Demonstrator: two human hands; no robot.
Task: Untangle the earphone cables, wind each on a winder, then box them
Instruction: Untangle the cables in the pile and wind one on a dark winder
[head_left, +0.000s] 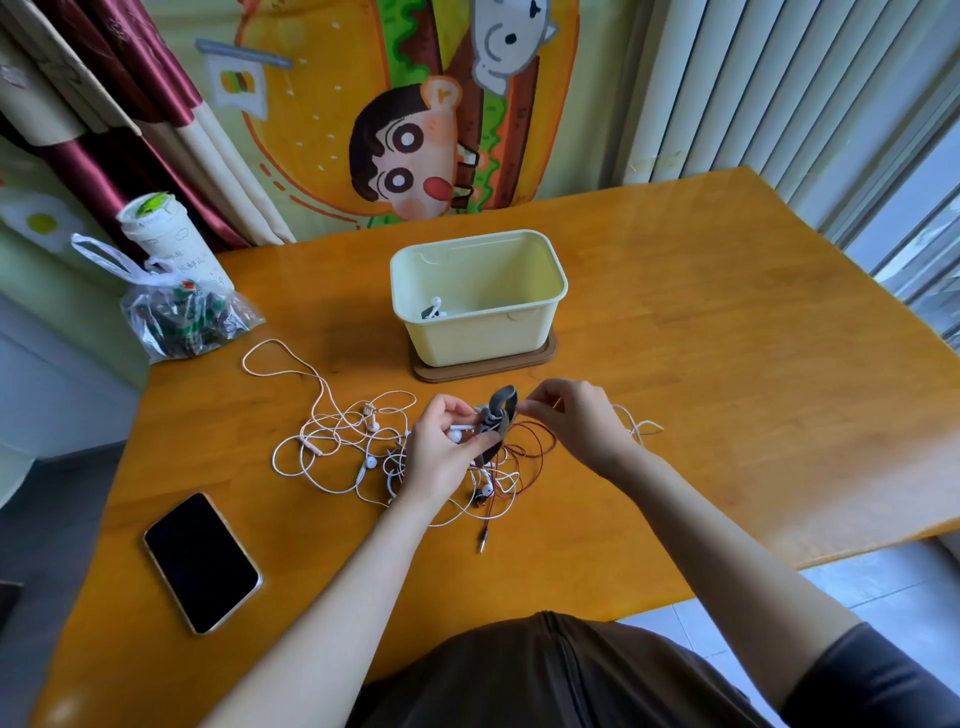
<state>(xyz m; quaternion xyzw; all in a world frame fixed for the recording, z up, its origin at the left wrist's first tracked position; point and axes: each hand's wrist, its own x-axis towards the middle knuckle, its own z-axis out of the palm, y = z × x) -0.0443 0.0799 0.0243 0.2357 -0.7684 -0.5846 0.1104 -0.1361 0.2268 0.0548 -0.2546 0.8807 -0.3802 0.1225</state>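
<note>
A left hand (441, 447) and a right hand (576, 421) are held just above the counter (727, 364), over a tangle of earphone cables (353, 441). A white earbud (456, 435) is gripped in the curled fingers of the left hand, and the lower part of a grey winder (501, 402) is pressed under its thumb. The upper end of the winder, which stands up as a loop between the hands, is pinched by the thumb and forefinger of the right hand; the other fingers are loosely curled. A red cable (530, 441) is looped beneath the hands, and its jack plug (483, 543) lies on the counter nearer the person. A pink cable (291, 364) is spread out to the left, and a white cable (641, 428) is seen just right of the right hand. Behind the tangle a pale yellow box (478, 338) is set on a brown lid (540, 358); one wound earphone (434, 309) lies in its left corner. A black phone (201, 564) lies face up at the near left. A clear plastic bag (182, 322) and a paper cup (166, 234) stand at the far left edge.
</note>
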